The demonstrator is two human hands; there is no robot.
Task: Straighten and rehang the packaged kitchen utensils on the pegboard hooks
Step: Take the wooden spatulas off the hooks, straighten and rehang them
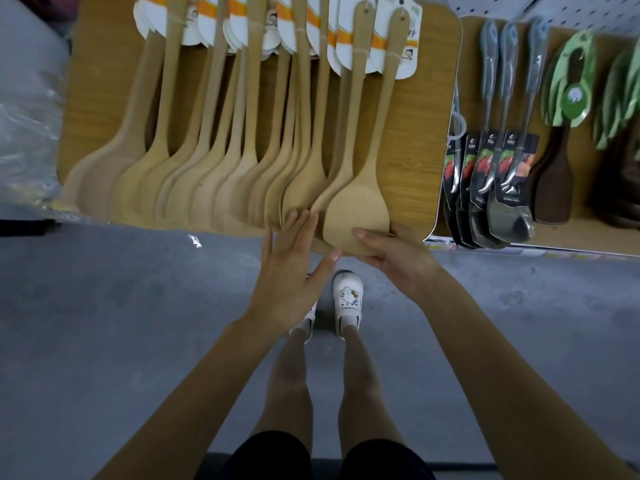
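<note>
Several wooden spatulas [221, 140] with white and orange header cards hang in a row on hooks in front of a large wooden board [415, 133]. The rightmost wooden spatula [356, 209] hangs in front of the others. My right hand [398, 261] grips its blade's lower edge, thumb on the front and fingers behind. My left hand [294, 268] is flat with straight fingers, its fingertips touching the blades just left of that spatula.
To the right hang several metal ladles [502, 188] in dark printed sleeves, then dark brown utensils [550, 188] with green header cards. Clear plastic wrapping [24, 133] lies at the far left. Grey floor and my white shoes [348, 299] are below.
</note>
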